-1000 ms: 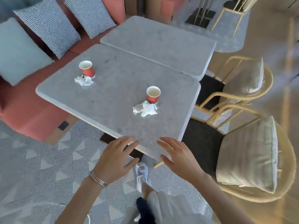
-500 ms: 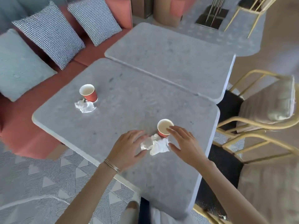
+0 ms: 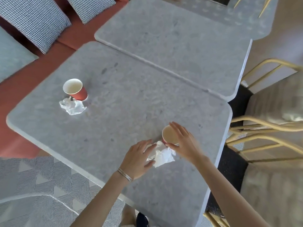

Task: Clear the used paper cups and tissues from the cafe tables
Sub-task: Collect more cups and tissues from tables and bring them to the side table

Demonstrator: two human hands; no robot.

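On the near grey table [image 3: 114,128] stand two red paper cups, each with a crumpled white tissue beside it. My right hand [image 3: 185,143] curls round the near cup [image 3: 169,136], fingers on its far side and thumb at its near rim. The cup stands upright on the table. My left hand [image 3: 139,158] reaches the left edge of the near tissue [image 3: 162,155], with forefinger and thumb spread on either side and touching it. The tissue lies flat on the table. The far cup [image 3: 74,89] and far tissue [image 3: 72,106] sit untouched at the table's left end.
A second grey table [image 3: 172,38] butts against the far edge. Yellow-framed chairs with beige cushions [image 3: 270,104] stand close along the right side. A red bench with checked pillows [image 3: 32,18] runs along the left. Patterned carpet [image 3: 41,185] lies below.
I have moved in closer over the table. My right hand went from beside the near cup to wrapping round it. My left hand slid forward onto the edge of the near tissue.
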